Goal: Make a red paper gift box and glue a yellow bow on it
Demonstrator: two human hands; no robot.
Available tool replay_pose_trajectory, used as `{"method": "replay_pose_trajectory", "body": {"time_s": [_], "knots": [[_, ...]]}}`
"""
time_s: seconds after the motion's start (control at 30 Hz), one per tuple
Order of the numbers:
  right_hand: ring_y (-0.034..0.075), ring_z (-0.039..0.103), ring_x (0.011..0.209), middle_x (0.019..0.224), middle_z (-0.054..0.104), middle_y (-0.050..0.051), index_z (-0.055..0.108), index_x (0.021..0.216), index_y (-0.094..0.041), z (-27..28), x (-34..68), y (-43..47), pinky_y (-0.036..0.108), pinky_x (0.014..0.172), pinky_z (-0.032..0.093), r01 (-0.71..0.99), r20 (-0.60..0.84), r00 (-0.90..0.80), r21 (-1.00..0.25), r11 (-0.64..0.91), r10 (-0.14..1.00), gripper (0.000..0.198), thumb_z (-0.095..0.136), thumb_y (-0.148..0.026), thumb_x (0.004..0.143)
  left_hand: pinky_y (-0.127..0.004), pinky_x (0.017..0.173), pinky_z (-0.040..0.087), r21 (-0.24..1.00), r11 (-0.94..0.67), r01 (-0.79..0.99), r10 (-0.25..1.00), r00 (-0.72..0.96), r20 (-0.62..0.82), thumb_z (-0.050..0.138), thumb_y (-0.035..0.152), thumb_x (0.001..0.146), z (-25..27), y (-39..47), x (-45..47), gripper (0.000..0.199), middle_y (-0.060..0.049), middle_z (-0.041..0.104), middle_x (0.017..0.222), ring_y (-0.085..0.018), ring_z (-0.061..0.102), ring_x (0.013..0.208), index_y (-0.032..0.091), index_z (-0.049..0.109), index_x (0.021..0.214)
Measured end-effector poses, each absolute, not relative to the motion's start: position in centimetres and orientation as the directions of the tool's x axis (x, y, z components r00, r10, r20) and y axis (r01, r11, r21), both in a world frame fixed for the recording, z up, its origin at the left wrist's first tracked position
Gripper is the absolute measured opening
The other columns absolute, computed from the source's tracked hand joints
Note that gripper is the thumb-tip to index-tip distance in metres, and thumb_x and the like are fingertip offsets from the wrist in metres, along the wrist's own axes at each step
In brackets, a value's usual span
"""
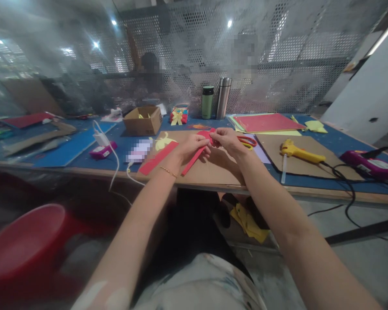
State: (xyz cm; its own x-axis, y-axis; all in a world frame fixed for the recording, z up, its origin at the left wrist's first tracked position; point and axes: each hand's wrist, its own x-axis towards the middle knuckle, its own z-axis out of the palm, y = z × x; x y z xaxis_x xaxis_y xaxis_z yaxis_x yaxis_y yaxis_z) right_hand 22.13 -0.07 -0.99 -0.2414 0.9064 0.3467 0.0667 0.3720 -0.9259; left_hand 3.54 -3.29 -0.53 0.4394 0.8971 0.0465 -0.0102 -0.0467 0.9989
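Between my two hands is a narrow red strip (191, 162), slanting down to the left above the brown cardboard (226, 174). My left hand (195, 145) grips it along its middle, fingers curled round it. At its upper end, my right hand (224, 138) pinches the red material, with the fingertips of both hands close together. A wider red strip (158, 158) lies flat on the cardboard left of my left hand, beside pale yellow cut pieces (164, 141). Scissors with red and yellow handles (248, 142) lie just right of my right hand, partly hidden by it.
A yellow glue gun (304, 153) rests on cardboard at the right, its cord trailing to a purple device (371, 163). Red sheets (267, 122) are stacked behind. A small cardboard box (142, 122), a green tumbler (207, 103) and a steel flask (224, 99) stand at the back.
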Motion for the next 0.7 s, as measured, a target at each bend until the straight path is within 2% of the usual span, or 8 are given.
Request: {"method": "replay_pose_trajectory", "body": {"time_s": [0.17,0.37,0.5,0.6,0.7], "knots": [[0.011,0.049,0.054,0.057,0.058,0.0,0.058,0.063,-0.02,-1.1,22.1,-0.3,0.026,0.053,0.038,0.076,0.288,-0.307,-0.943,0.325,0.907,0.051,0.086,-0.058,0.083,-0.025,0.061,0.059,0.998,-0.057,-0.001,0.923,0.382,0.053,0.073,0.028,0.1,-1.1,-2.5,3.8,0.023,-0.008,0.076,0.069,-0.015,0.073,0.057,0.014,0.07,0.083],[0.011,0.05,0.056,0.056,0.057,-0.001,0.059,0.061,-0.02,-1.1,22.0,-0.1,0.026,0.054,0.036,0.121,0.346,-0.248,-0.916,0.384,0.905,0.043,0.086,-0.043,0.085,-0.028,0.064,0.062,0.998,-0.055,0.006,0.912,0.407,0.048,0.075,0.032,0.099,-1.3,-2.8,3.8,0.023,-0.008,0.076,0.069,-0.016,0.075,0.06,0.014,0.071,0.085],[0.011,0.05,0.053,0.055,0.056,-0.001,0.056,0.061,-0.021,-1.0,22.1,0.0,0.026,0.053,0.038,0.085,0.339,-0.203,-0.929,0.361,0.919,0.048,0.084,-0.048,0.088,-0.03,0.063,0.062,0.998,-0.055,0.011,0.92,0.39,0.047,0.078,0.032,0.096,-1.0,-2.9,4.0,0.024,-0.009,0.077,0.071,-0.018,0.075,0.06,0.014,0.07,0.083],[0.012,0.049,0.053,0.056,0.057,0.001,0.058,0.064,-0.021,-0.9,22.0,-0.3,0.026,0.052,0.039,0.082,0.273,-0.21,-0.952,0.295,0.939,0.055,0.076,-0.065,0.092,-0.028,0.064,0.061,0.994,-0.103,-0.045,0.965,0.237,0.11,0.079,0.034,0.095,-1.0,-2.0,4.1,0.025,-0.007,0.077,0.071,-0.016,0.074,0.06,0.015,0.069,0.082],[0.012,0.05,0.054,0.059,0.059,0.002,0.06,0.064,-0.02,-0.8,21.7,-1.1,0.027,0.053,0.039,0.091,0.231,-0.31,-0.958,0.271,0.922,0.061,0.073,-0.074,0.09,-0.028,0.072,0.061,0.975,-0.197,-0.107,0.98,0.002,0.199,0.079,0.031,0.095,-1.0,-0.7,3.9,0.023,-0.005,0.077,0.071,-0.016,0.075,0.066,0.016,0.07,0.079]]}}
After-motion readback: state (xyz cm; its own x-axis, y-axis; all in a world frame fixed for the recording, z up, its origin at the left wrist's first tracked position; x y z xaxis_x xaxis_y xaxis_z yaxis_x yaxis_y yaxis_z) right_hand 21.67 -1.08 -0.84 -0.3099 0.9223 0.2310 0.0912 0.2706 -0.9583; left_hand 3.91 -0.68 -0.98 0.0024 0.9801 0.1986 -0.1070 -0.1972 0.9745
